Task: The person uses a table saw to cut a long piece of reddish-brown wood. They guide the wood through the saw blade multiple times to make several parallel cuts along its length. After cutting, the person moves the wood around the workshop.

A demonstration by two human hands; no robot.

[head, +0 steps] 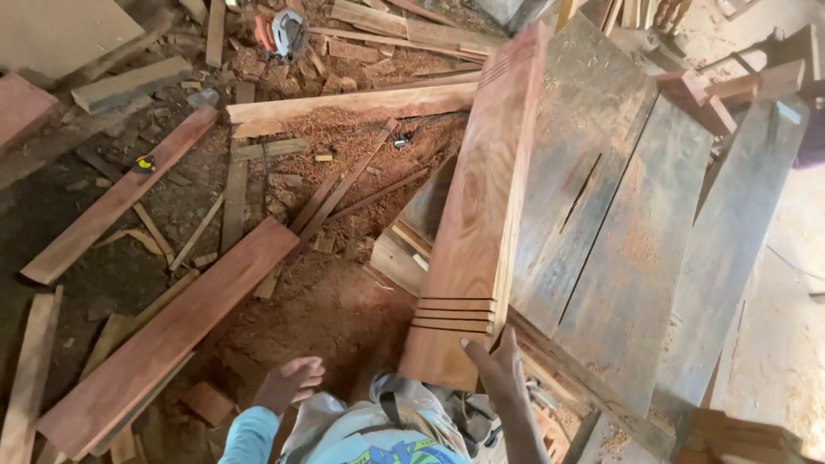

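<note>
A long reddish wooden board with dark grooves cut across both ends leans along the left edge of a worn grey saw table. My right hand presses against the board's near end, fingers spread on its lower right corner. My left hand hangs loose over the sawdust floor, fingers curled and holding nothing, in a light blue sleeve.
Several reddish planks and offcuts lie scattered on the sawdust floor at left. A long pale plank lies crosswise at the back. A power tool rests at top. Wooden blocks sit on the table's far right.
</note>
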